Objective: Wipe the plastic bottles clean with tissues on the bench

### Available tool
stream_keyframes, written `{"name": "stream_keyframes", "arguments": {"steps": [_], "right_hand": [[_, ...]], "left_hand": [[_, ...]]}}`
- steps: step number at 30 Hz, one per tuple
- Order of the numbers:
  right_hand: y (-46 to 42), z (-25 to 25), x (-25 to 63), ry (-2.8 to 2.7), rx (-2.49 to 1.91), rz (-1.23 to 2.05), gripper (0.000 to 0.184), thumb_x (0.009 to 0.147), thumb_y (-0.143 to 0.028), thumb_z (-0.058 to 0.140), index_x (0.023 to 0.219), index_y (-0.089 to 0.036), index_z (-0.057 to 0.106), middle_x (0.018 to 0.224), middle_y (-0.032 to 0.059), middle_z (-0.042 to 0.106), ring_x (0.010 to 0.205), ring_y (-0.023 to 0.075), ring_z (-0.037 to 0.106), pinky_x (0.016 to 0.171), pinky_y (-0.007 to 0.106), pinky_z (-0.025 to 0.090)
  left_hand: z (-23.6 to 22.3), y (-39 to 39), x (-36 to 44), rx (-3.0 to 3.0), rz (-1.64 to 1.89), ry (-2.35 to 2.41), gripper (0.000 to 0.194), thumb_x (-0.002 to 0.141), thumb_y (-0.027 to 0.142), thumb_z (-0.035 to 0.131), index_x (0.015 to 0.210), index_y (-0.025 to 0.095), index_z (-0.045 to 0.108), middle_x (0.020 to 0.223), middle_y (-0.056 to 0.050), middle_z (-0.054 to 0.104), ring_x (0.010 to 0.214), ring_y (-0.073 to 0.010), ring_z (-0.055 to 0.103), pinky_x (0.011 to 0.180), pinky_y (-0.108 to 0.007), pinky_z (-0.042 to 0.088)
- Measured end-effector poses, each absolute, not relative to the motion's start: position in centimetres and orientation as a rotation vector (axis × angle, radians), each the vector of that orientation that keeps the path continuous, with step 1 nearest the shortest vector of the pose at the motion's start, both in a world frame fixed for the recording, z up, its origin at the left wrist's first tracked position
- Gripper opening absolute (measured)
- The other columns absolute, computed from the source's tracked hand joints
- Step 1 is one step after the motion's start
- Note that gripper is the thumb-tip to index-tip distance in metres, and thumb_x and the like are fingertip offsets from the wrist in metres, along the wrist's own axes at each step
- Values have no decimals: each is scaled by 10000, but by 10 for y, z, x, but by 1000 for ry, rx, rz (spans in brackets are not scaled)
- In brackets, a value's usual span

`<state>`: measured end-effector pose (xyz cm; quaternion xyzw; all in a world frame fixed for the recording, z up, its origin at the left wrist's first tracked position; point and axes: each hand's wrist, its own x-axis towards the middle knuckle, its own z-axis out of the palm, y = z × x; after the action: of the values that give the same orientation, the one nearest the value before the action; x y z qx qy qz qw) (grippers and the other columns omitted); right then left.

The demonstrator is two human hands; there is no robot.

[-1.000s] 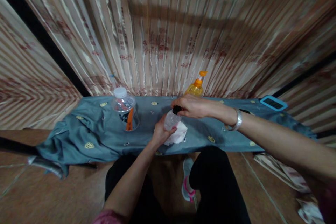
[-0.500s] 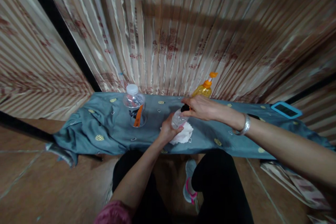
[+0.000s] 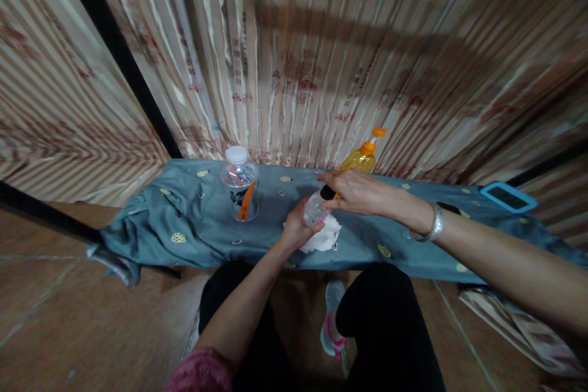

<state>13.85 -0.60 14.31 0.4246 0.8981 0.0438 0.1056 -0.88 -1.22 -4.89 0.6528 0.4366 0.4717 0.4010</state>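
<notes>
My left hand [image 3: 298, 226] is closed around a small clear bottle [image 3: 315, 207], which tilts to the right above the cloth-covered bench. At the bottle's top end, my right hand [image 3: 351, 191] has its fingers closed on the black cap [image 3: 327, 192]; I cannot tell whether the cap is still joined to the bottle. A crumpled white tissue [image 3: 325, 236] lies just below the bottle. Behind my right hand stands a pump bottle [image 3: 361, 160] of yellow liquid with an orange pump head, partly hidden by that hand.
A clear plastic jar [image 3: 239, 187] with a white lid stands at left on the grey-blue cloth [image 3: 197, 208]. To the right lie a blue-framed device [image 3: 509, 196] and a dark object [image 3: 448, 208] partly behind my wrist. A striped curtain [image 3: 294, 73] hangs behind the bench.
The whole view has shifted slightly, moving things a little to the right. Both hands keep their grip on the bottle and cap, with little other change.
</notes>
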Motion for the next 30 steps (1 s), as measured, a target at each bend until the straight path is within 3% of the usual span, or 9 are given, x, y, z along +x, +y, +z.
{"name": "stream_keyframes", "arguments": {"steps": [3, 5, 7, 12, 14, 17, 20, 25, 30], "right_hand": [[-6, 141, 140, 2694, 1168, 77, 298, 982, -212, 689, 1234, -62, 634, 1038, 159, 742, 973, 279, 707, 713, 304, 374], [-5, 137, 142, 2678, 1182, 148, 221, 1037, -272, 609, 1104, -71, 672, 941, 160, 736, 926, 286, 705, 670, 319, 344], [-4, 135, 143, 2647, 1234, 223, 350, 1067, -395, 554, 1045, -69, 680, 886, 176, 725, 893, 309, 704, 639, 336, 320], [-5, 137, 141, 2719, 1209, 76, 389, 979, -248, 705, 1297, -51, 599, 1120, 188, 734, 1054, 314, 705, 760, 317, 404], [-6, 139, 139, 2689, 1212, 56, 290, 1005, -219, 658, 1247, -62, 629, 1077, 177, 745, 1026, 294, 713, 745, 309, 398], [-7, 139, 137, 2607, 1277, 170, 337, 1076, -378, 542, 1068, -70, 678, 903, 177, 740, 893, 289, 718, 658, 323, 348], [-8, 137, 137, 2628, 1302, 188, 430, 1043, -470, 592, 1146, -57, 652, 927, 177, 737, 907, 310, 715, 656, 327, 348], [-6, 137, 140, 2700, 1233, 37, 338, 974, -219, 699, 1262, -62, 615, 1104, 175, 729, 1069, 318, 702, 785, 315, 422], [-7, 139, 140, 2663, 1273, 39, 273, 991, -227, 667, 1203, -57, 638, 1066, 177, 732, 1036, 335, 715, 759, 327, 423]], "left_hand": [[-50, -12, -9, 1659, 1170, 1115, 639, 672, 192, 858, 1266, 186, 622, 1162, -63, 782, 1073, -278, 743, 964, -397, 584], [-50, -11, -9, 1667, 1163, 1121, 645, 671, 191, 859, 1270, 191, 620, 1158, -57, 783, 1059, -268, 745, 952, -387, 586], [-51, -11, -9, 1670, 1168, 1119, 643, 671, 185, 858, 1267, 189, 619, 1155, -56, 782, 1049, -262, 745, 948, -385, 588], [-50, -11, -9, 1658, 1181, 1099, 635, 685, 181, 850, 1272, 185, 607, 1193, -67, 770, 1081, -263, 737, 975, -394, 580], [-49, -11, -9, 1660, 1167, 1101, 639, 679, 179, 851, 1269, 192, 607, 1191, -61, 770, 1081, -264, 736, 968, -389, 580], [-47, -12, -9, 1667, 1153, 1123, 637, 670, 160, 850, 1260, 181, 612, 1184, -72, 772, 1080, -276, 735, 966, -389, 575], [-46, -13, -9, 1663, 1164, 1133, 622, 683, 144, 839, 1263, 152, 615, 1188, -97, 770, 1086, -291, 733, 975, -392, 573], [-45, -14, -8, 1639, 1181, 1122, 650, 667, 111, 842, 1274, 155, 612, 1190, -86, 771, 1076, -286, 735, 974, -401, 583], [-46, -12, -9, 1649, 1157, 1162, 661, 658, 140, 857, 1275, 154, 621, 1174, -82, 774, 1077, -292, 739, 960, -391, 586]]}}
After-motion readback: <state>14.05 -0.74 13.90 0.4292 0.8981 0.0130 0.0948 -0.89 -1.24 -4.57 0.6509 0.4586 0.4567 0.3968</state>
